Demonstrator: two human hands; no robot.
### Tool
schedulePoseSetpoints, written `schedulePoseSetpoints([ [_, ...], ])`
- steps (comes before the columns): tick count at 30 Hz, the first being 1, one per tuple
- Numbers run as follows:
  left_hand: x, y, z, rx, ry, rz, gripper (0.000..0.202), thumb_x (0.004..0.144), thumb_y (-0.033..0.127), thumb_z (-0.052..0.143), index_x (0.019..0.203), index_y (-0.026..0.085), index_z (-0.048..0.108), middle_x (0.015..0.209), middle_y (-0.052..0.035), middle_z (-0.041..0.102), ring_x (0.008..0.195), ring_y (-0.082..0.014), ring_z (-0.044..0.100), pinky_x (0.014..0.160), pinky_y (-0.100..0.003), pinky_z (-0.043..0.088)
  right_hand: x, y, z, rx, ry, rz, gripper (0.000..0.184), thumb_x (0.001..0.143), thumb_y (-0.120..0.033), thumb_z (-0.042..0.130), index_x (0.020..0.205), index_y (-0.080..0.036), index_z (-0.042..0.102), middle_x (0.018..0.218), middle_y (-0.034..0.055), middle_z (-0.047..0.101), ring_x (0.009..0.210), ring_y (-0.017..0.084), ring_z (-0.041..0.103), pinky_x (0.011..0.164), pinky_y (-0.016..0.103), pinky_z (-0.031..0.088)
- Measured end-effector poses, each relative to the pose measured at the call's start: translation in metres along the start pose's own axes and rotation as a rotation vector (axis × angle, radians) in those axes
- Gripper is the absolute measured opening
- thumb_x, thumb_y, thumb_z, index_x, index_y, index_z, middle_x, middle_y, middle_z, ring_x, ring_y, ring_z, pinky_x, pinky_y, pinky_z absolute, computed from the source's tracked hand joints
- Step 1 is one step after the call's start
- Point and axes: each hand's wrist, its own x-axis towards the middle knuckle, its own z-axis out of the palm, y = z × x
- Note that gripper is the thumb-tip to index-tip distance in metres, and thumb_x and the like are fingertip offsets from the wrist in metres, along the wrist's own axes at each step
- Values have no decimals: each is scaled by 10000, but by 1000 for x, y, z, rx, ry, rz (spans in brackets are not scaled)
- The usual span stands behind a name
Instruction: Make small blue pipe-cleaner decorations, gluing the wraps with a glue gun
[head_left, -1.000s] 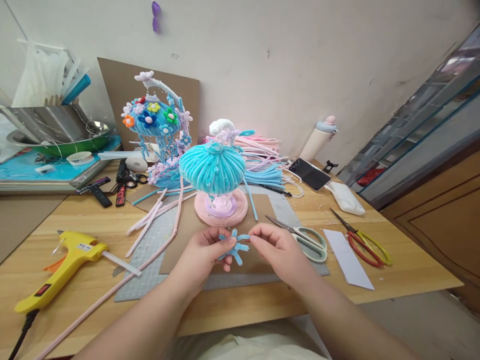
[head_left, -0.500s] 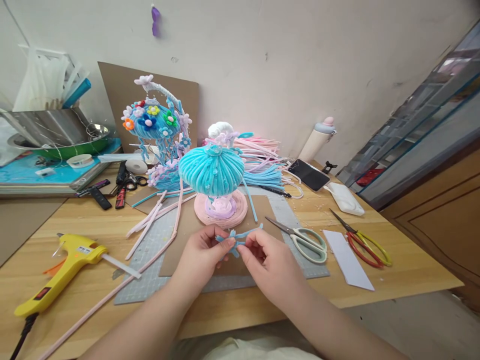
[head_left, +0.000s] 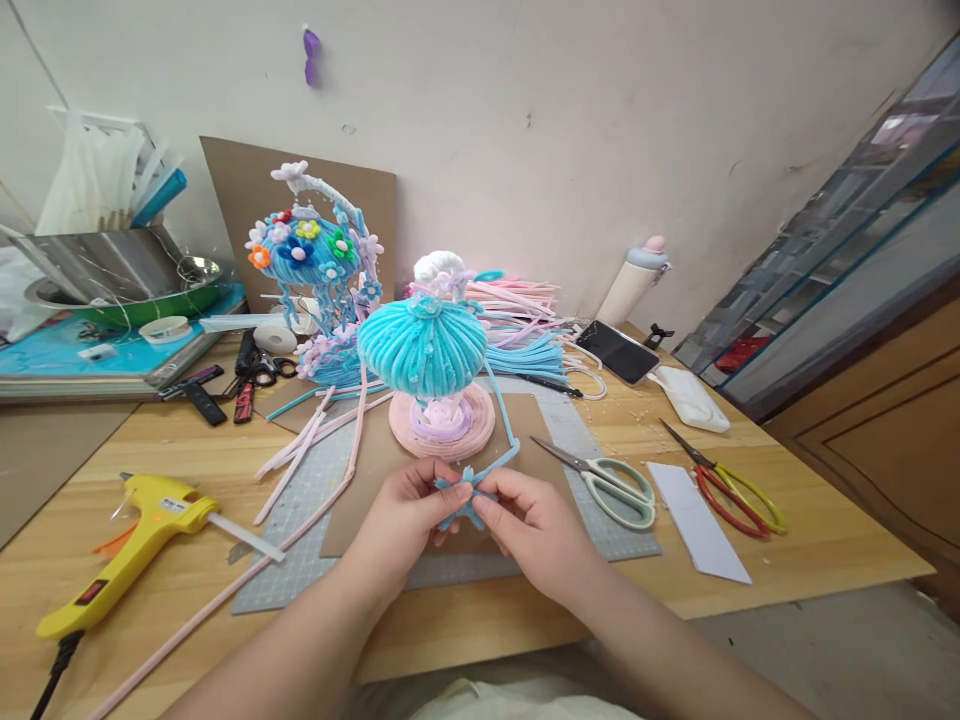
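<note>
Between my fingertips is a small light-blue pipe-cleaner flower with several short petals; a loose tail of it sticks out to the upper right. My left hand pinches it from the left, thumb on top. From the right, my right hand grips it with thumb and forefinger. Part of the flower is hidden by the fingers. Just beyond the hands stands a turquoise pipe-cleaner dome on a round pink coiled base.
Under the hands lie brown cardboard and a grey cutting mat. Scissors and red-yellow handled scissors lie right, beside white card. A yellow glue gun lies left. Behind stands a flowered blue jellyfish-like piece.
My right hand has moved closer to the left, its fingers now nearer the flower's middle. The blue tail points up and bends at its end. The view has shifted slightly.
</note>
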Motion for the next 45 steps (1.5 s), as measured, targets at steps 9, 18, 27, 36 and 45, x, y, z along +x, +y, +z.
schedulePoseSetpoints([
  [9,5,-5,-2,-48,-8,-35,303,616,290,772,665,155,506,519,67,518,410,-41,441,385,-150,276,12,9,0,217,-48,137,184,809,-342,541,729,-182,499,545,-68,438,395,60,360,377,184,250],
  [18,16,-15,-8,113,51,40,306,577,335,789,606,144,551,432,41,534,390,-73,436,377,-181,283,21,24,0,61,10,12,182,767,-222,567,606,-163,505,565,-39,481,528,91,414,516,211,326],
  [27,15,-11,-5,101,10,-9,278,573,269,789,570,139,544,438,42,530,382,-65,436,384,-178,264,20,26,2,52,20,-49,194,730,-179,590,555,-164,509,508,-61,390,494,79,328,468,203,241],
  [36,15,-6,-2,-24,8,5,291,606,308,783,663,153,544,522,52,550,435,-57,458,421,-175,376,24,27,3,177,44,-13,192,844,-287,485,683,-183,495,560,-53,480,446,75,393,445,204,301],
  [45,16,-4,-8,-42,-41,-80,210,631,226,744,740,148,582,625,13,626,507,-92,580,500,-206,493,21,27,5,238,76,29,138,804,-271,520,696,-185,510,499,-69,452,405,69,380,395,193,284],
])
